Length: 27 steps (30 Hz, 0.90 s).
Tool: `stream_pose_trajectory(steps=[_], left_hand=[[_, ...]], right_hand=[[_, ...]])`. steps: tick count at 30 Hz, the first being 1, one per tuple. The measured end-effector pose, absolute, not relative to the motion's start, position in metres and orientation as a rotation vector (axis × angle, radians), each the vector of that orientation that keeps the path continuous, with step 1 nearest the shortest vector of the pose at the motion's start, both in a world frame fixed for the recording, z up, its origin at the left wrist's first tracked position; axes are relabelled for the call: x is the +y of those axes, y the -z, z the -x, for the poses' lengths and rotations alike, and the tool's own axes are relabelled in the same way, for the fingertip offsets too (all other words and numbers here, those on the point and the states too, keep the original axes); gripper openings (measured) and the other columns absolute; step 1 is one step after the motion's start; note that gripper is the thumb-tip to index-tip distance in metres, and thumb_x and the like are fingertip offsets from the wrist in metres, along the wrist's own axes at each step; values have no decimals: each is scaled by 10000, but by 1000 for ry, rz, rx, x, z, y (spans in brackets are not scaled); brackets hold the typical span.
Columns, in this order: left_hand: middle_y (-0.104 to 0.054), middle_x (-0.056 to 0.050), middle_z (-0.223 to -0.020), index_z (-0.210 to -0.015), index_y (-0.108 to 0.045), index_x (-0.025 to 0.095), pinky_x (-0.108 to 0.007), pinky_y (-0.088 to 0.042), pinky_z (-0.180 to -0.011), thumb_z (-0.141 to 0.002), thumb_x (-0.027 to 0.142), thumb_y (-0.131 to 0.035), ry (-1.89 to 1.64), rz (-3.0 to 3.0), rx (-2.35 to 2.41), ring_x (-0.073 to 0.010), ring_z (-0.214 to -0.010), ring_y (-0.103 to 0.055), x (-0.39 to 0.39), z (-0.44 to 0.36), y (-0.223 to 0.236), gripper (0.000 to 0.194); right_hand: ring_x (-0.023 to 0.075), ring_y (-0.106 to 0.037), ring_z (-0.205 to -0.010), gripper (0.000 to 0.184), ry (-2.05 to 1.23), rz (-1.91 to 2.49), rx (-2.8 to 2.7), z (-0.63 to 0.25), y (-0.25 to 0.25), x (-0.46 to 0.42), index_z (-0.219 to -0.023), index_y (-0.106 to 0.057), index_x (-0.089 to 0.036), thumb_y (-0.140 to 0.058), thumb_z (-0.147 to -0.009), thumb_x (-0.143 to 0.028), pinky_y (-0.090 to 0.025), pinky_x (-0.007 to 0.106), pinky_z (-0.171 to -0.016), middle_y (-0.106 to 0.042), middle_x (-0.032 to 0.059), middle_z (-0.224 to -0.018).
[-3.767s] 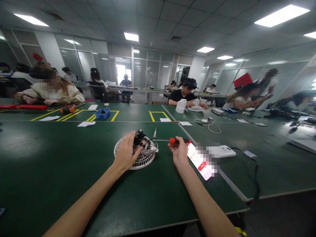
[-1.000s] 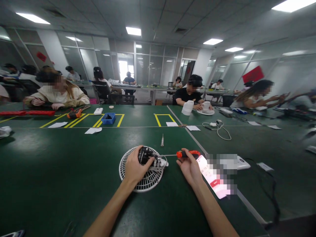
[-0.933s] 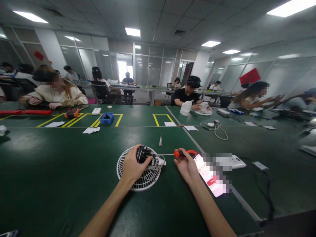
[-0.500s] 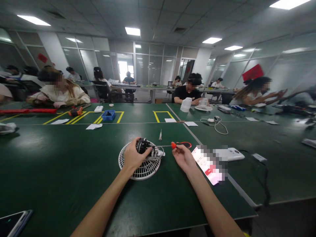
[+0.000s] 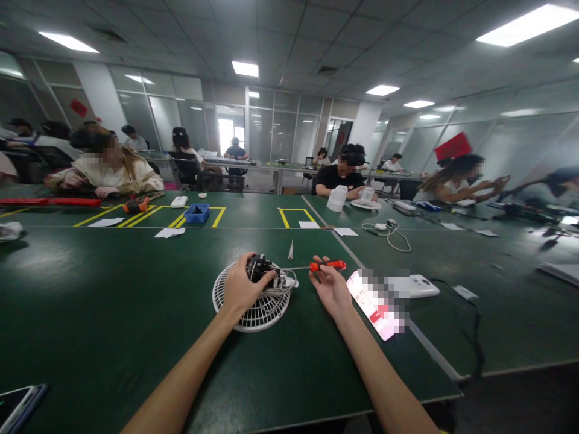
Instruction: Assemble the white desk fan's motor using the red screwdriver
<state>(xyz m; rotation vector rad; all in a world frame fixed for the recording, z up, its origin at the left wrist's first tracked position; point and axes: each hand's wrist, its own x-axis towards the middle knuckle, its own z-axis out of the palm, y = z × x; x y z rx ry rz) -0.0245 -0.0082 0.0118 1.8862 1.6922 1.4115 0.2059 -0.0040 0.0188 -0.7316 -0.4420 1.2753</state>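
Observation:
My left hand [image 5: 239, 290] is wrapped round a black fan motor [image 5: 261, 265], which sits on a round white fan grille [image 5: 266, 320]. Pale wires [image 5: 283, 283] and a white connector lie at the motor's right side. In my right hand [image 5: 333, 292] is a screwdriver with a red and black handle [image 5: 335, 265], held between thumb and fingers. Its thin shaft points left toward the motor; whether the tip touches a screw is too small to tell. Just beyond, a small clear-handled screwdriver [image 5: 291, 250] lies on the green table [image 5: 113, 313].
Right of my right hand lies a lit phone [image 5: 373, 307], beside a white device [image 5: 420, 286] with a cable. Farther off are a blue bin [image 5: 196, 213], paper slips [image 5: 169, 232], a coiled white cord [image 5: 398, 238] and an orange tool [image 5: 136, 205]. Several people sit around.
The fingers of my right hand have shifted and spread more along the screwdriver handle, which has turned. My left hand keeps its hold on the motor. The view has swung slightly.

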Motion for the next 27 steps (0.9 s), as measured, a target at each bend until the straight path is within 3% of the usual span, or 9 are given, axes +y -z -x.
stream_pose_trajectory(steps=[6, 13, 18, 22, 27], left_hand=[[-693, -136, -1251, -1278, -586, 220, -520, -525, -998, -776, 649, -724, -1455, -1897, 1674, -330, -1129, -673, -7, 25, -9, 675], [-694, -135, -1246, -1285, -583, 206, -516, -521, -1010, -773, 631, -732, -1444, -1906, 1688, -325, -1130, -672, -7, 25, -10, 682], [-694, -128, -1255, -1301, -578, 215, -520, -519, -1016, -758, 593, -766, -1452, -1909, 1688, -328, -1139, -668, -7, 25, -10, 688], [-700, -134, -1241, -1289, -589, 210, -527, -522, -1013, -758, 582, -771, -1461, -1904, 1685, -328, -1130, -672, -8, 25, -11, 673], [-699, -140, -1238, -1287, -590, 206, -534, -524, -1008, -759, 593, -765, -1487, -1906, 1679, -332, -1133, -670, -8, 24, -10, 678]], right_hand=[[135, -726, -747, 466, -1221, 759, -444, -202, -18, -2, -910, -587, -228, -821, -538, -72, -610, 275, -745, -786, -7, -871], [101, -619, -527, 545, -1126, 847, -472, -198, -18, -3, -901, -582, -238, -968, -517, -268, -506, 190, -504, -681, -80, -648], [154, -719, -735, 266, -1206, 726, -416, -202, -24, -4, -840, -619, -224, -807, -656, -183, -628, 297, -702, -745, -22, -789], [168, -748, -790, 254, -1209, 727, -413, -201, -25, -3, -821, -610, -212, -756, -650, -94, -628, 303, -783, -771, 17, -809], [145, -715, -622, 410, -1096, 872, -501, -198, -15, 0, -850, -595, -209, -925, -609, -247, -581, 224, -599, -751, -1, -707]])
